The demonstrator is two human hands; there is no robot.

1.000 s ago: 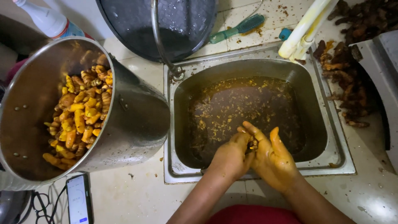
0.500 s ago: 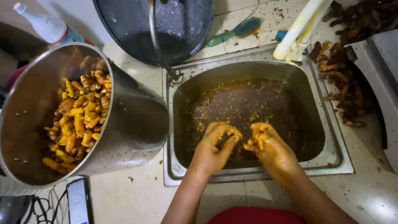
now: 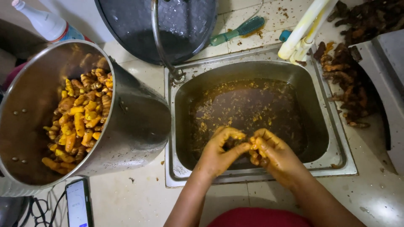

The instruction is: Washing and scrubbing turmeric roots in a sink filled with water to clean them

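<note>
Over the near edge of the steel sink [image 3: 336, 138], both hands meet, fingertips pressed together around a small yellow-stained piece of root [image 3: 251, 148] that is mostly hidden between them. The left hand [image 3: 221, 152] curls with its thumb pointing right and its fingers arched over the top; the right hand [image 3: 273, 154] mirrors it, knuckles up, fingers bent inward onto the same piece. Both are coated in orange-yellow stain, and both forearms rise from the bottom edge of the view, angled toward each other.

Beneath the hands the single sink basin holds murky brown water [image 3: 252, 109] flecked with yellow peelings. One curved tap [image 3: 162, 42] stands at its far left corner. Left of the sink, one large steel pot [image 3: 134, 122] lies tilted on the pale worktop [image 3: 139, 197], with a heap of peeled yellow roots [image 3: 78, 122] inside, too many to count. Behind the sink lie one dark round basin [image 3: 176, 21], one green-handled brush [image 3: 237, 31] and a bundle of pale tubes [image 3: 303, 29]. To the right, a pile of dark unpeeled roots [image 3: 345, 80] spreads along the sink rim. One phone [image 3: 79, 204] lies at the near left, and one plastic bottle [image 3: 44, 23] stands at the far left.
</note>
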